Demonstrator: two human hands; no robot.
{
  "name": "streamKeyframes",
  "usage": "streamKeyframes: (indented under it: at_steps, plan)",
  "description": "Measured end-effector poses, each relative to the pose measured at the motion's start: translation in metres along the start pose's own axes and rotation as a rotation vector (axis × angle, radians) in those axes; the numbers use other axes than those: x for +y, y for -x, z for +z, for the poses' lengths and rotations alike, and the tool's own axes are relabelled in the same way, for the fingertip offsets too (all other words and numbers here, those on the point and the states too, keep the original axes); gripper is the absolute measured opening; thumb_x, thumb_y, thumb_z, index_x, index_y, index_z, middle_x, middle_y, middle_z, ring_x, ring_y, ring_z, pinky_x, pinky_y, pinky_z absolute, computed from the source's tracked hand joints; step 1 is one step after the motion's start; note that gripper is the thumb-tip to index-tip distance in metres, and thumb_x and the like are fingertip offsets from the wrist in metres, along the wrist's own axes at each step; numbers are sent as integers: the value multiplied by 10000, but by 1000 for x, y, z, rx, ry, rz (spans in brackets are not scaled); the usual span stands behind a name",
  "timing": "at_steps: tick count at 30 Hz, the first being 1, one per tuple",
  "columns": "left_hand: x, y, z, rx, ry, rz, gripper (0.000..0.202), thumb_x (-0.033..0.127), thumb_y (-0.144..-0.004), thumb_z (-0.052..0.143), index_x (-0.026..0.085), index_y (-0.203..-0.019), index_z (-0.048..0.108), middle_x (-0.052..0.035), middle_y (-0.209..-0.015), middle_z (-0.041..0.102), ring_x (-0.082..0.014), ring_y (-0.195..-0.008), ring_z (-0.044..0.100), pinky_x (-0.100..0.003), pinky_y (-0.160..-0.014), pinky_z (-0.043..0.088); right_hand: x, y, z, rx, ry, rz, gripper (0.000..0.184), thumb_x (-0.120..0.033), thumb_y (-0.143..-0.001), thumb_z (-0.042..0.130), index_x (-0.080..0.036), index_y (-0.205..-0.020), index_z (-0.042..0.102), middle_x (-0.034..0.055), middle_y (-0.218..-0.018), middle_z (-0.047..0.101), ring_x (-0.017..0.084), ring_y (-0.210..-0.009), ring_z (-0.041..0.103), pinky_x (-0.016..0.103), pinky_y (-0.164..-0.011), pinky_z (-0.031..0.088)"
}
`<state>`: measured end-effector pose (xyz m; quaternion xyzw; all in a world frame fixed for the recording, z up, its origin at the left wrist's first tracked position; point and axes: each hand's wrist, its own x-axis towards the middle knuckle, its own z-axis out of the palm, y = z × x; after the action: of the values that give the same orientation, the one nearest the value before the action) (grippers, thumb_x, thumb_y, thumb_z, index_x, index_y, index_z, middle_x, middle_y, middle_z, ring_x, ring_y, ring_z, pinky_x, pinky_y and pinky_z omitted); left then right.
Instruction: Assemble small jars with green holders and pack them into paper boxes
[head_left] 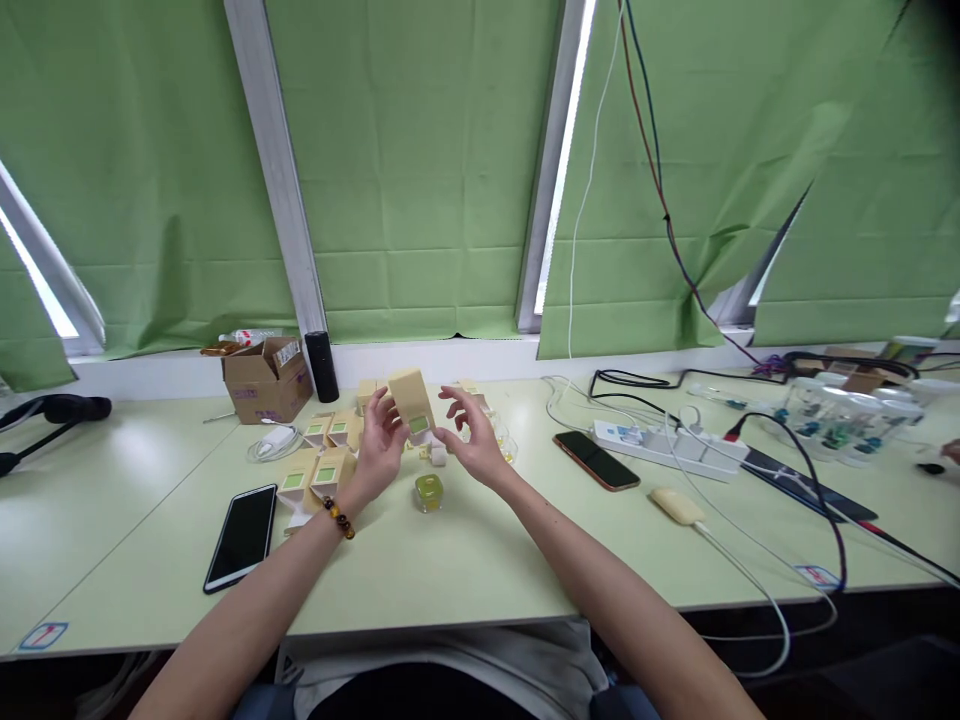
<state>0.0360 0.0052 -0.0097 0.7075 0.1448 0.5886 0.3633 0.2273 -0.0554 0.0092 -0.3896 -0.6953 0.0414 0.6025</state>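
My left hand (382, 445) grips the left side of a small cream cardboard box (411, 395) with a green window, tilted above the table. My right hand (476, 440) is at the box's right, fingers apart and curved; its thumb tip is close to the box's lower corner, and I cannot tell whether it touches. Below the hands, a small jar with a yellow-green lid (429, 490) stands on the table. Several similar boxes (330, 470) with green windows sit beside and behind my left hand. Small clear and white pieces (436, 453) lie behind the jar, partly hidden.
A black-screened phone (240, 538) lies at left, another phone (596, 460) at right. An open brown carton (268, 380) and black cylinder (322, 367) stand at the back. Rightward are a power strip (671, 448), loose cables, a cream charger (676, 505) and clear plastic containers (836, 415).
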Motion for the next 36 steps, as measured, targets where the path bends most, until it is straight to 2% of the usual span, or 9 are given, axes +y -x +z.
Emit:
streamKeyframes:
  at_steps: [4,7,9,12,18,24,30,33,36]
  plan:
    - [-4,12,-11,-205,-291,204,642,256,-1061,521,301,-1633,232,-180,-1635,437,-299,-1571,422,-580,-1285,394,7,10,2,-83,40,-87,569,-247,-912,663,-274,-1463,524,140,-1406,614,270,-1075,643,406,-793,593]
    - [-2,16,-17,-349,-487,422,568,133,-1040,454,286,-1576,345,-173,-1586,504,-299,-1592,396,-649,-1305,331,12,17,2,-70,113,-219,546,-235,-902,669,-276,-1434,551,156,-1375,596,322,-1221,613,449,-867,602]
    - [-4,18,-22,-331,-585,545,472,113,-1012,489,309,-1441,476,-145,-1531,553,-304,-1571,426,-688,-1284,335,18,21,1,-12,198,-333,484,-226,-928,653,-304,-1400,587,146,-1300,601,313,-1162,632,468,-872,599]
    - [-11,23,-28,-184,-718,635,283,153,-951,617,322,-1177,594,-106,-1412,609,-310,-1473,525,-703,-1241,367,29,26,-2,82,332,-464,414,-183,-966,596,-363,-1334,654,114,-1155,603,278,-1016,643,464,-818,587]
    - [-22,30,-35,-187,-789,475,145,266,-901,711,309,-981,598,-92,-1233,701,-307,-1342,620,-678,-1209,400,39,36,-2,100,391,-529,390,-207,-982,620,-416,-1294,723,88,-1043,565,277,-995,618,509,-875,587]
    - [-21,27,-35,-213,-695,559,153,240,-943,669,297,-1004,541,-79,-1301,713,-283,-1444,572,-671,-1258,335,32,37,-2,148,439,-548,426,-172,-981,601,-418,-1303,732,99,-1096,598,289,-1074,654,541,-920,603]
    - [-11,24,-25,-240,-566,480,383,332,-966,664,290,-1314,510,-153,-1439,649,-325,-1490,532,-706,-1269,321,16,34,0,-12,265,-460,499,-294,-993,585,-335,-1490,575,143,-1388,654,384,-1375,601,689,-1113,530]
    - [-8,28,-13,-152,-409,365,588,367,-1016,606,259,-1544,369,-206,-1501,583,-334,-1450,562,-619,-1219,437,8,35,5,-16,129,-338,592,-323,-991,619,-291,-1559,457,162,-1410,656,377,-1355,621,662,-1124,535]
    - [-5,32,-1,-78,-206,147,676,427,-1056,566,263,-1628,246,-206,-1476,583,-302,-1322,645,-495,-1095,553,2,36,11,-14,-44,-141,623,-383,-998,662,-290,-1550,389,172,-1418,621,334,-1206,691,576,-1025,608]
